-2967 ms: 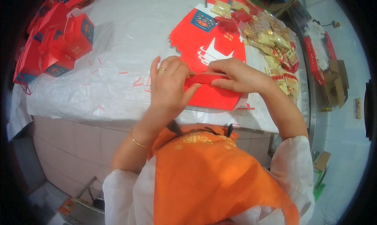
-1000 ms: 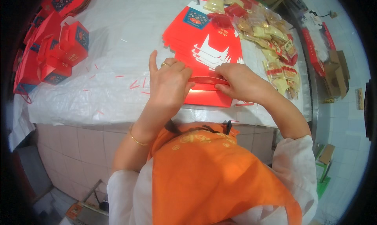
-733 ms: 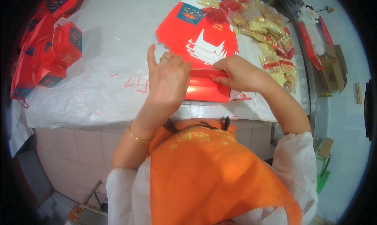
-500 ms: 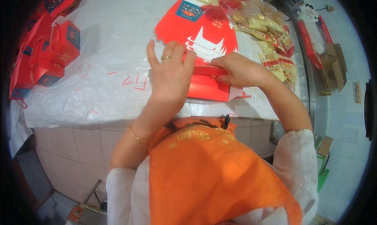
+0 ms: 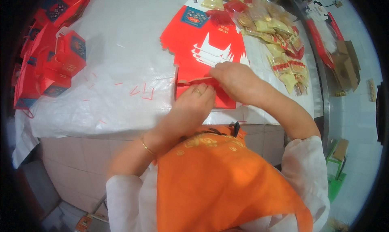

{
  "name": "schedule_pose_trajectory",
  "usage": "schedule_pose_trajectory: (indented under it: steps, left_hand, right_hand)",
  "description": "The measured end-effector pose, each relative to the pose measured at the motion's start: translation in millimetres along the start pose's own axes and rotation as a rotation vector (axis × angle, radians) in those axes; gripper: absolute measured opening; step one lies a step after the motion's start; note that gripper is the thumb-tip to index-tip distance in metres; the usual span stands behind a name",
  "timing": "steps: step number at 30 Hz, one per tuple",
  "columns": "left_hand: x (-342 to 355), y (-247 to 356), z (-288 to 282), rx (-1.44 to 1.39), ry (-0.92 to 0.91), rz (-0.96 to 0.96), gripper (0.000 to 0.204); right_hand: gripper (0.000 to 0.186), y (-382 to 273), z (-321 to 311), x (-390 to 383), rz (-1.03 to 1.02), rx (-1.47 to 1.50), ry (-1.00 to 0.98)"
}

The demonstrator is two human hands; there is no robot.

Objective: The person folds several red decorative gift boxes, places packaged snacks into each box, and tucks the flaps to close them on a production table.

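A red cardboard gift box [image 5: 227, 101], partly folded, lies at the table's near edge in front of me. My left hand [image 5: 192, 106], with a ring on one finger, has its fingers bent together over the box's near side. On the far side of the opening, my right hand [image 5: 237, 83] grips the raised edge of the box, thumb and fingers closed. Both hands cover much of the box. Just beyond it lies a stack of flat red box blanks [image 5: 178, 39] with white cut-outs and a blue label.
Several folded red boxes [image 5: 71, 53] stand at the left. Packaged snacks [image 5: 279, 29] are piled at the right of the blanks. Thin red paper strips [image 5: 135, 90] lie on the white sheeting [image 5: 121, 21]. An open brown carton [image 5: 344, 64] is at far right.
My left hand has come down and nearer, from the box's far left corner onto its near side. The right hand has shifted slightly left, still on the box edge.
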State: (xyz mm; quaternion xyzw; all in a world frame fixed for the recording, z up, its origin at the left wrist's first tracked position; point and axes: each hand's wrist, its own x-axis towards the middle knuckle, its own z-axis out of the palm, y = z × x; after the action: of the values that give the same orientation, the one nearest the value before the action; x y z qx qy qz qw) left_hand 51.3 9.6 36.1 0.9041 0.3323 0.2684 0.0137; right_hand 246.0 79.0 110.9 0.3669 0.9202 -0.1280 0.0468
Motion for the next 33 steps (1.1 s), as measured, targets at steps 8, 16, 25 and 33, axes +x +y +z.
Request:
schedule_pose_trajectory:
  steps: [8, 16, 25, 33]
  left_hand:
    - [-50.1, -11.0, -2.2, -0.152, 0.347, -0.038, 0.036]
    - [-44.9, -9.1, -7.3, -0.108, 0.731, -0.534, 0.063]
    - [-36.9, -15.2, 1.9, -0.235, 0.488, -0.649, 0.020]
    - [-35.2, -7.9, 1.6, -0.289, 0.572, -0.700, 0.016]
  right_hand:
    - [0.016, -25.2, 15.6, 10.0, -0.104, 0.084, 0.083]
    - [0.010, -26.4, 17.8, 17.3, -0.079, 0.162, 0.124]
    - [0.012, -26.8, 14.4, 17.7, -0.093, 0.175, 0.109]
    - [0.015, -25.4, 23.5, 18.4, -0.098, 0.226, 0.257]
